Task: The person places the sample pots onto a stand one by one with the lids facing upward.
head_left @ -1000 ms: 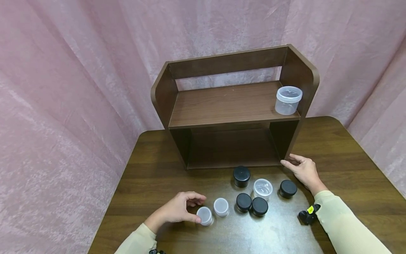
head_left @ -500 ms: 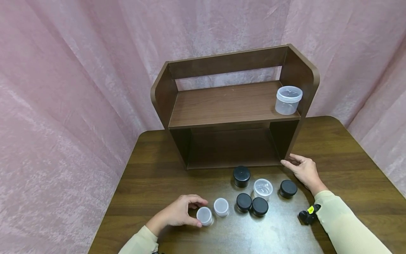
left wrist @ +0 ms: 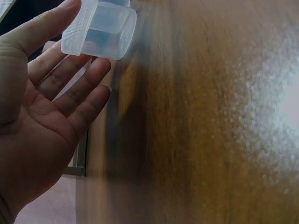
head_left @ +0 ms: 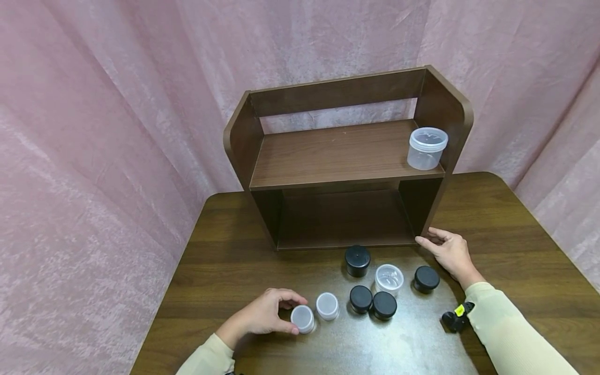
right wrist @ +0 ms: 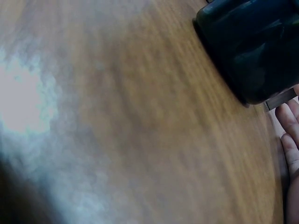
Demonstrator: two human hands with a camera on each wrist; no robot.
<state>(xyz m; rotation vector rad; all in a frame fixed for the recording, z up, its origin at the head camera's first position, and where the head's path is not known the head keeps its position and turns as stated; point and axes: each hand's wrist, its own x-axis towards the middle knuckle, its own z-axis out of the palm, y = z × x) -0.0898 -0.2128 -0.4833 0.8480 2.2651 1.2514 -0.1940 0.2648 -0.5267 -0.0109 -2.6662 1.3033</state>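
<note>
My left hand [head_left: 294, 313] curls round a small clear lidded jar [head_left: 303, 319] standing on the dark wooden table [head_left: 225, 260]. The thumb touches its near side and the index finger arches over its far side. In the left wrist view the thumb presses the jar [left wrist: 100, 30], with the other fingers [left wrist: 79, 88] spread beside it. My right hand [head_left: 426, 236] lies flat on the table. Its fingertips touch the lower right corner of the brown two-level shelf [head_left: 337, 156]. The right wrist view shows its fingers [right wrist: 292, 135] near a black jar [right wrist: 254, 46].
A second small clear jar [head_left: 326, 305] stands just right of the first. Several black jars [head_left: 360, 299] [head_left: 384, 305] [head_left: 358, 260] [head_left: 426, 279] and a clear one [head_left: 388, 278] stand in front of the shelf. A larger clear tub [head_left: 426, 148] sits on the upper shelf, right. Pink curtains surround the table.
My left hand has drawn in slightly round the small clear jar, which stays in place. The right hand has not moved.
</note>
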